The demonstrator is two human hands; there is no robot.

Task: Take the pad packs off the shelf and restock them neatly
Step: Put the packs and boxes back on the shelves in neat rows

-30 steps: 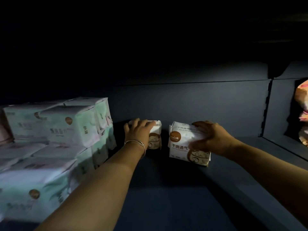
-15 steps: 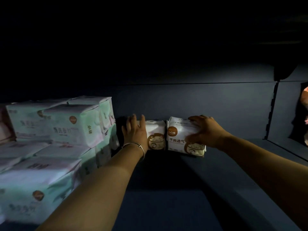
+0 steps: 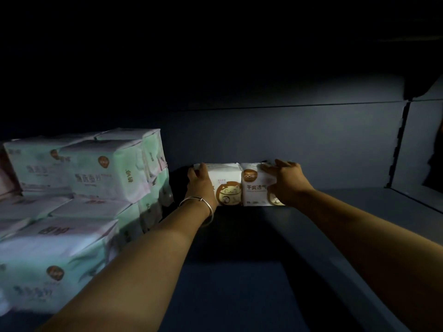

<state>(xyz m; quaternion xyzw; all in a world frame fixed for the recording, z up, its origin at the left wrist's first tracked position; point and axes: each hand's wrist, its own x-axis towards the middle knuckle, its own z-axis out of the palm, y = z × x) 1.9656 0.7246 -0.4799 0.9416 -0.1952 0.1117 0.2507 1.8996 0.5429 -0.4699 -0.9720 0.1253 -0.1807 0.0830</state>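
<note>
- A stack of pale green and pink pad packs (image 3: 79,195) fills the left end of the shelf (image 3: 239,283), piled in at least two layers. About eight packs show; the ones at the far left edge run out of view, so an exact count cannot be given.
- A narrow dark gap separates this stack from the left hand.
- The left hand (image 3: 201,185) reaches to the back of the shelf. Its fingers curl over the top left corner of the left white pack (image 3: 226,185), and its palm lies against that pack's left side, gripping it. A thin metal bangle (image 3: 200,204) circles the wrist.
- Two white packs with brown round labels stand upright side by side against the back wall (image 3: 311,140) of the shelf, touching each other along one edge. The left one carries a cat drawing on its front.
- The right white pack (image 3: 255,185) shows printed characters on its face; its right part is covered by the right hand.
- The right hand (image 3: 286,183) holds this pack from the right, fingers curled over its top edge and front, thumb side low near the pack's bottom corner.
- Both forearms stretch from the front edge of the shelf toward the back.
- At the right end, a slotted upright (image 3: 400,144) closes off the shelf.
</note>
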